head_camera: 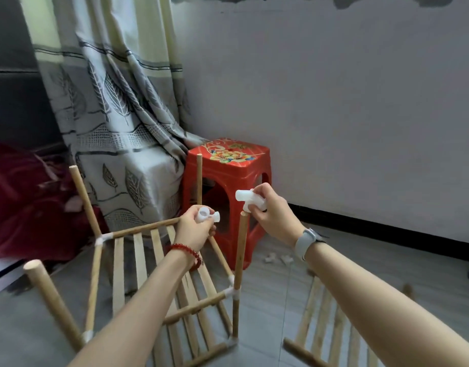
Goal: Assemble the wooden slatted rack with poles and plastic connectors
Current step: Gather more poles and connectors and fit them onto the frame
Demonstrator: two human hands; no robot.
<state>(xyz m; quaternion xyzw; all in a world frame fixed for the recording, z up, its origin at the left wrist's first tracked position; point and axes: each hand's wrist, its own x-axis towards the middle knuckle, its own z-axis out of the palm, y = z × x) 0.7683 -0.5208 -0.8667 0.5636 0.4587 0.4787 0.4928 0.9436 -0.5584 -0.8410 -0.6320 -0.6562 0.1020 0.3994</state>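
Both hands pinch white plastic connectors: left hand (192, 229) holds one (207, 215), right hand (273, 210) another (250, 199) above an upright pale wooden pole (240, 250) of the slatted rack (148, 260).

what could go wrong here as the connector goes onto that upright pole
1. The right hand holds its white connector just above the pole top, slightly off its axis; pushed down crooked, it may jam.
2. Nothing steadies that pole: the left hand holds a second connector, so a push could tilt the pole or loosen its lower joint.
3. The other uprights, such as the near-left pole, lean outward, so alignment may suffer.
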